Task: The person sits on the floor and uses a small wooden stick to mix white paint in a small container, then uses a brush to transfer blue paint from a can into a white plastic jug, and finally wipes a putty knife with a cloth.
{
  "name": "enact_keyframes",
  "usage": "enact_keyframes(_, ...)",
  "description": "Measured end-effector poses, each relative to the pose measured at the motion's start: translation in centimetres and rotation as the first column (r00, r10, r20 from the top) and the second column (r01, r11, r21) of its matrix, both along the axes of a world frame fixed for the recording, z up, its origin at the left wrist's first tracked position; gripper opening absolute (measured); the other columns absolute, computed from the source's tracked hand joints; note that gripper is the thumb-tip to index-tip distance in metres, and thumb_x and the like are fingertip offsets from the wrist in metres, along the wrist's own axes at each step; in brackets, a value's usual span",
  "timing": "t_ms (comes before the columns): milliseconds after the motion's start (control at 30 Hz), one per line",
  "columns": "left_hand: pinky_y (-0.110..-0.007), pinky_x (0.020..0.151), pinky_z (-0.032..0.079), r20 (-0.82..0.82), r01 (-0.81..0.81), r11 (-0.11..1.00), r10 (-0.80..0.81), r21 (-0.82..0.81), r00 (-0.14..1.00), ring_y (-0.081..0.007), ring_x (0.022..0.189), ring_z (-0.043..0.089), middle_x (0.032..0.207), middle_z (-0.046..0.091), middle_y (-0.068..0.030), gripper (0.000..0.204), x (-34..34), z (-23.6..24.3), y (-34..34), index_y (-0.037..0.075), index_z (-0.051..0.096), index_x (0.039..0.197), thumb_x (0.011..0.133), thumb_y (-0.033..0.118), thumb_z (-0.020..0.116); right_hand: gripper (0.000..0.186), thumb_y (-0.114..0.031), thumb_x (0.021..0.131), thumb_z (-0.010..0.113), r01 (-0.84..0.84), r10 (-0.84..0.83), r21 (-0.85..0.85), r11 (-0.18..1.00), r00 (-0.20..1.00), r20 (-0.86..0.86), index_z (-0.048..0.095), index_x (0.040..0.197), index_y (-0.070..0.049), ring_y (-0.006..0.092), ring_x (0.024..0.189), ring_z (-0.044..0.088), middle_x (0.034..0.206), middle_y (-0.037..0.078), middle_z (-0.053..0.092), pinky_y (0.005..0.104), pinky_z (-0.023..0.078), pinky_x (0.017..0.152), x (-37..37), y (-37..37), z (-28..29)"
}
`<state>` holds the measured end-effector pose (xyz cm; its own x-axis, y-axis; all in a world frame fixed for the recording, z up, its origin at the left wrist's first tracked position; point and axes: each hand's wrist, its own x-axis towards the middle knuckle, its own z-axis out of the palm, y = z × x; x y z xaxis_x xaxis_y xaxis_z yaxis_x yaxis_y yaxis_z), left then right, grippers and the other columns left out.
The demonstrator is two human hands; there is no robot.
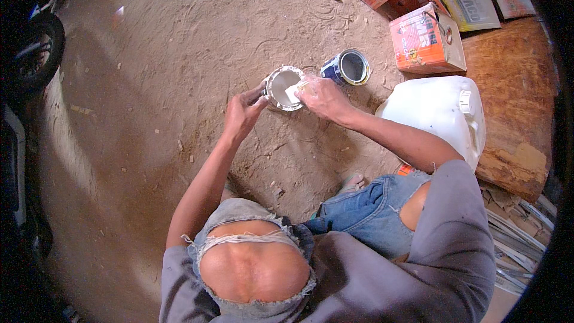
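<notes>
A round can, its rim and inside smeared white, stands on the sandy ground in front of me. My left hand grips the can's left side, thumb and fingers closed on it near the rim. Over the right edge of the can reaches my right hand, whitened with residue. Its fingers are closed on a flat whitish scraper that dips into the can. The grip end of the scraper is hidden by the fingers. Just right of it, a dark blue can without a lid is tilted, dark inside.
A white plastic jerrycan lies by my right arm. Orange tins and a yellow-and-grey tin are at the far right, near a brown wooden board. A wheel stands at the left edge. Thin strips lie at lower right.
</notes>
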<state>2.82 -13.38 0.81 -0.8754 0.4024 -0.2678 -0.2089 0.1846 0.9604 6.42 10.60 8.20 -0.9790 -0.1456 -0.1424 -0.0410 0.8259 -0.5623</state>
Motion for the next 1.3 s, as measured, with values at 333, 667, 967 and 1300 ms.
enact_keyframes(333, -0.033, 0.099, 0.048, -0.024, -0.012, 1.000, 0.012, -0.003, 1.000, -0.0221, 0.113, 0.067, 0.124, 0.069, -0.0165, 0.047, 0.0, -1.4, 0.0, 0.005, 0.063, 0.133, 0.089, 0.023, 0.070, 0.035, -0.030, 0.091, 0.062, 0.444, -0.342, -0.390, 0.807, 0.889, 0.303, 0.072, 0.097, 0.003, 0.0259, 0.081, 0.069, 0.086, 0.019, 0.073, 0.0396, 0.052, 0.075, -0.8, 0.9, 1.6)
enact_keyframes(667, -0.032, 0.099, 0.048, 0.041, -0.012, 1.000, 0.012, -0.001, 0.999, -0.0189, 0.114, 0.066, 0.125, 0.069, -0.0151, 0.047, 0.0, -0.3, -0.3, 0.002, 0.063, 0.131, 0.090, 0.023, 0.072, 0.037, -0.030, 0.092, 0.063, 0.013, 0.013, 0.179, 0.984, 0.990, -0.143, 0.065, 0.111, 0.001, 0.0396, 0.091, 0.067, 0.101, 0.021, 0.066, 0.0476, 0.054, 0.078, -0.8, -0.4, 3.5)
enact_keyframes(967, -0.033, 0.100, 0.047, 0.023, 0.025, 0.984, -0.021, -0.178, 1.000, -0.0217, 0.116, 0.066, 0.126, 0.069, -0.0165, 0.048, 0.1, 4.5, 0.0, 0.001, 0.064, 0.131, 0.090, 0.025, 0.071, 0.032, -0.030, 0.091, 0.061, -0.055, 0.057, 0.055, 0.997, 0.997, -0.043, 0.068, 0.099, 0.000, 0.0416, 0.090, 0.067, 0.096, 0.022, 0.068, 0.0503, 0.054, 0.079, -0.3, -0.8, 1.7)
enact_keyframes(1300, -0.033, 0.099, 0.048, 0.017, -0.015, 1.000, 0.015, -0.027, 1.000, -0.0213, 0.113, 0.067, 0.123, 0.070, -0.0171, 0.046, 0.0, -0.1, 0.3, 0.001, 0.064, 0.130, 0.089, 0.022, 0.071, 0.035, -0.034, 0.091, 0.062, 0.308, -0.270, -0.289, 0.907, 0.949, 0.165, 0.070, 0.086, 0.001, 0.0411, 0.088, 0.068, 0.088, 0.025, 0.070, 0.0465, 0.052, 0.075, -1.6, 0.3, 2.2)
